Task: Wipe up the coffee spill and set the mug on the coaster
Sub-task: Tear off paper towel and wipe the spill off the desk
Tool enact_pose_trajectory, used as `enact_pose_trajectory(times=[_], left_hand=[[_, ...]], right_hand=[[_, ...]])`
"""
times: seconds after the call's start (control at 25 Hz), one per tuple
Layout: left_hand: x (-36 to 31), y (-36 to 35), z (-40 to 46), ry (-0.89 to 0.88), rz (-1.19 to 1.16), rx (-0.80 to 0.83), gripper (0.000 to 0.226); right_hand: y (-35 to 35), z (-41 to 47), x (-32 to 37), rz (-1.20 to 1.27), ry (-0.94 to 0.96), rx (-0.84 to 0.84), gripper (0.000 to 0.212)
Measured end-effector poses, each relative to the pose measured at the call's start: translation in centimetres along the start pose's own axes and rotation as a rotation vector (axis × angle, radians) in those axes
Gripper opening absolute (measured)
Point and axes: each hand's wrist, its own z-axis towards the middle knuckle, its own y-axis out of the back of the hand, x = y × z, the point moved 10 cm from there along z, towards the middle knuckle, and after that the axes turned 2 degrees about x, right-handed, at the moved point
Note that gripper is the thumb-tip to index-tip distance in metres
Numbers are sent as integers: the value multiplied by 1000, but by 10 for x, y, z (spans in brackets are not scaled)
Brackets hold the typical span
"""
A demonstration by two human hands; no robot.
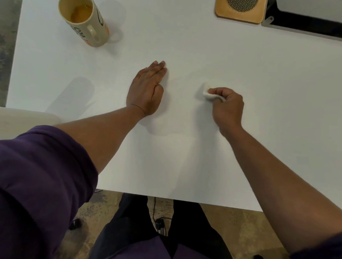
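While the left hand (148,89) lies flat and empty on the white table (207,53), palm down with fingers together, the right hand (228,110) is closed around a small wad of white tissue (206,91) pressed to the surface near the table's middle. No coffee stain can be made out on the white top around it. Near the far left corner stands the tall beige mug (85,17), upright, with a little brownish liquid at its bottom. At the far edge toward the right lies the square wooden coaster (240,8), well apart from the mug, beside a dark device (309,20) at the far right corner.
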Motion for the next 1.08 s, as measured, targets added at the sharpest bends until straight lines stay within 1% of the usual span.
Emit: enact_pose_trajectory(times=[0.12,0.16,0.2,0.28,0.32,0.36,0.44,0.6,0.68,0.84,0.96,1.08], left_hand=[[-1,1,1,-9,-10,-6,59],[-1,1,0,-11,-12,-8,59],[-1,1,0,-11,-13,-10,59],[0,0,0,-13,-15,-14,59],[1,0,0,-12,-20,-16,59],[1,1,1,-12,-30,-20,60],[1,2,0,-8,-56,-29,62],[4,1,0,7,-93,-32,64],[5,2,0,8,-100,-40,64],[6,1,0,9,-102,-49,66],[13,-1,-1,79,-141,-44,75],[17,-1,-2,135,-165,-38,75]], right_hand=[[-32,-23,1,127,-20,133,35],[-33,-24,7,156,-7,114,36],[-25,-19,13,162,15,30,39],[-1,3,24,128,30,-198,43],[5,16,29,112,15,-256,46],[2,26,34,98,-9,-255,48],[-20,40,48,34,3,-147,52],[-84,38,86,-85,214,154,49],[-109,31,99,-112,305,268,47],[-128,22,109,-179,420,386,48],[-134,16,115,-219,486,506,50],[-141,9,118,-213,467,635,50]])
